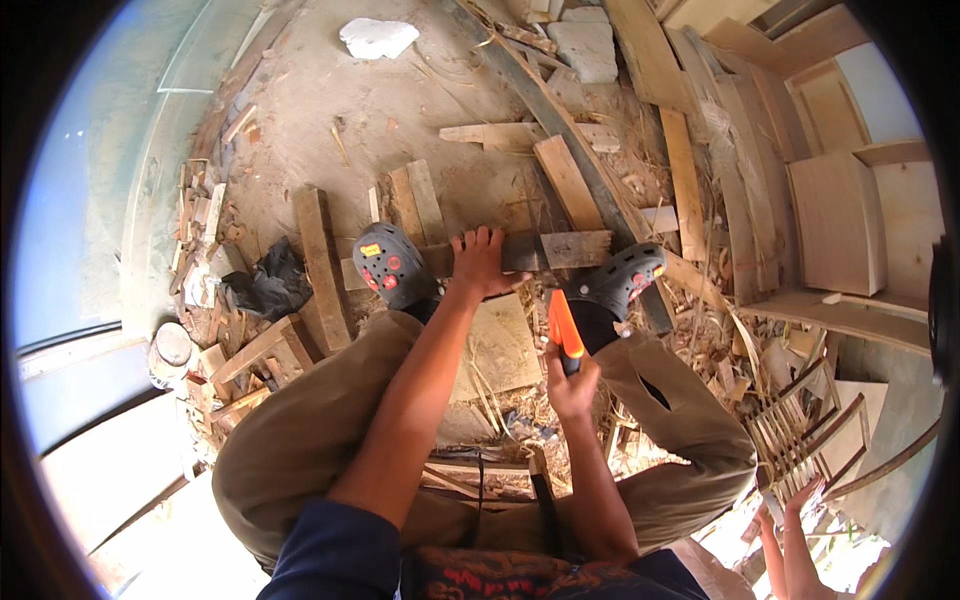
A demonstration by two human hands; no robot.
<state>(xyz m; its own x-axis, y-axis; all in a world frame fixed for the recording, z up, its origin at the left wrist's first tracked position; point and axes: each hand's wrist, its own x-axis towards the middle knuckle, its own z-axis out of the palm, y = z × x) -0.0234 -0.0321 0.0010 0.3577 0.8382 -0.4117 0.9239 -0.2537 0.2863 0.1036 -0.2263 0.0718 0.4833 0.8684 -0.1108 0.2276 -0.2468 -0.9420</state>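
Head view: L hand (480, 265) lies palm-down on a wooden bar (525, 252), fingers somewhat spread toward its far edge, thumb stretched out to the side. This bar lies crosswise near the ground, its L end showing past the left clog (392, 265), its R end near the right clog (630, 275). R hand (573, 388) is wrapped round the lower part of an orange-and-black tool (566, 330), which stands just nearer to the body than the bar, above a pale board (505, 345). The tool is seen nearly end-on, so I can't tell its type for sure. Wood should be stiff, of moderate wt., not slippery but prob. splintery; best hold is flat palm on the upper face, w/ fingertips off rough edges. Tool prob. light, best held by its handle.
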